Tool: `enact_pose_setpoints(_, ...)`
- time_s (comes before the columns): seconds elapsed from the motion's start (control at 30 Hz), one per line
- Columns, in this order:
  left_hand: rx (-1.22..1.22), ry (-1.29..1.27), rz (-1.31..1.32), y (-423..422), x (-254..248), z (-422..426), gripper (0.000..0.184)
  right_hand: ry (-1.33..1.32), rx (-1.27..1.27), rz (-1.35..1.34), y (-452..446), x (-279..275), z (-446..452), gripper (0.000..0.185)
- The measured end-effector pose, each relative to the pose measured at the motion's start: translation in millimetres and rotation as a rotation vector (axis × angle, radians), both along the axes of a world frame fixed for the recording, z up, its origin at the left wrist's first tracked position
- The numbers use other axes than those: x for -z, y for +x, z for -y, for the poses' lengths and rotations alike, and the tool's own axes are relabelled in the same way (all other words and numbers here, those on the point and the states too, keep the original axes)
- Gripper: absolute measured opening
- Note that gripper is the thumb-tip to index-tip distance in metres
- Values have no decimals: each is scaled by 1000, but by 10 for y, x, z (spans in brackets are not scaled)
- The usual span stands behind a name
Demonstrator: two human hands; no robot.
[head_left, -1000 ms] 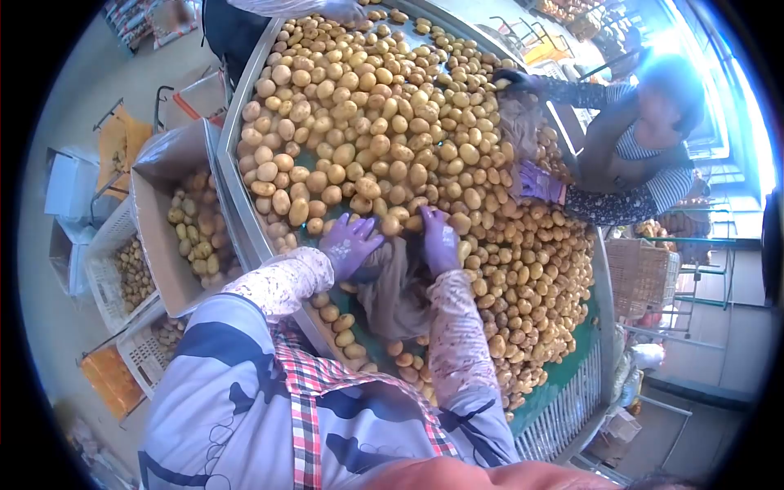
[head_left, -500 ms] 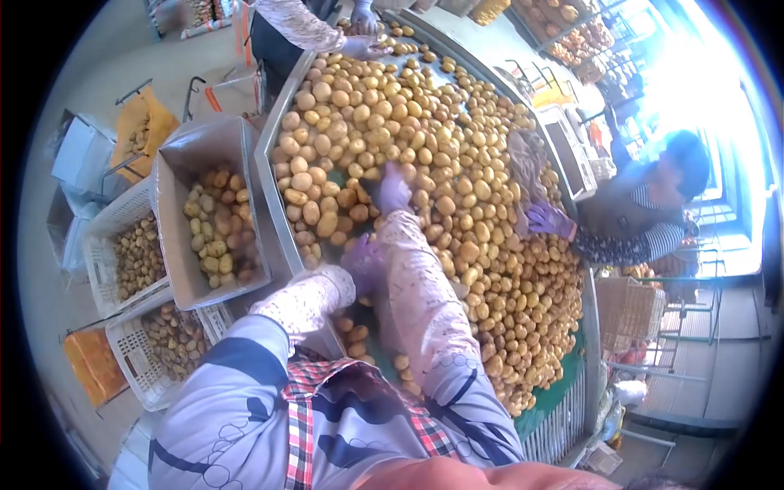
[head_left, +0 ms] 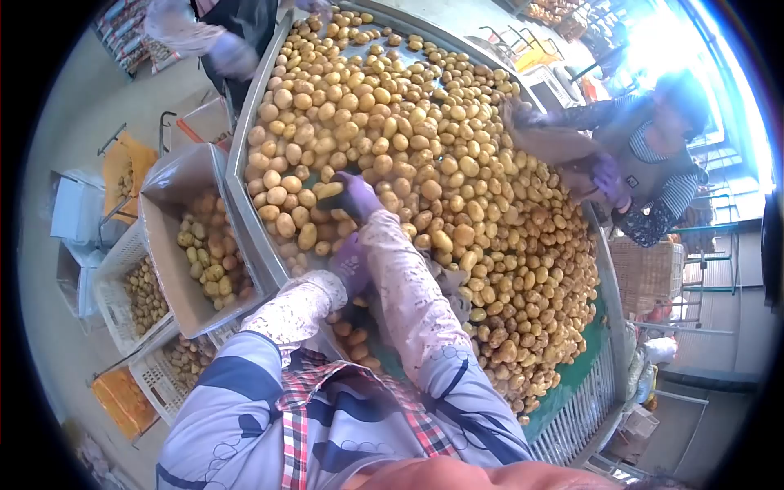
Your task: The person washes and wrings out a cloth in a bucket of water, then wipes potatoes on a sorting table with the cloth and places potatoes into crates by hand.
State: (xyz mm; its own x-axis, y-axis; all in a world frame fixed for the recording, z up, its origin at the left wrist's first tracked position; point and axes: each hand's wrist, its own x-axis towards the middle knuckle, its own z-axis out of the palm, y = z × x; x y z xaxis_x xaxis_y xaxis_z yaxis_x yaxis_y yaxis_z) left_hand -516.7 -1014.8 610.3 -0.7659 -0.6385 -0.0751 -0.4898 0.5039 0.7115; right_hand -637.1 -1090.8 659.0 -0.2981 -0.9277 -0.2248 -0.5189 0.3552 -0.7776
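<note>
A thick layer of potatoes covers the metal-rimmed sorting table in front of me. My right hand, in a purple glove with dark fingers, reaches over the near left part of the heap. Its fingers are closed on a yellow potato. Close to my body, my left hand, also purple-gloved, is low over the table beside my right forearm. Its fingers are smeared and partly hidden, so I cannot see what they touch. A greyish cloth or bag lies partly behind my right forearm.
A cardboard box with potatoes stands left of the table, near white crates of potatoes. A co-worker at the right holds a brown sack. Another person's gloved hand shows at upper left.
My right hand has moved slightly left and now grips a potato. The co-worker at right has drawn a hand back toward the body; the upper-left person's hand swung away from the table.
</note>
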Motion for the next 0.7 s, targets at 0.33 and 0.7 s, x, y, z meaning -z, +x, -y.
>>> enact_pose_setpoints(0.33,454,-393,-84,87,-398,196,34,-545,379,1803,221,-664,-1350,46)
enact_pose_setpoints(0.7,166,502,-794,440,-923,193,37,-344,388,544,74,-856,-1518,35)
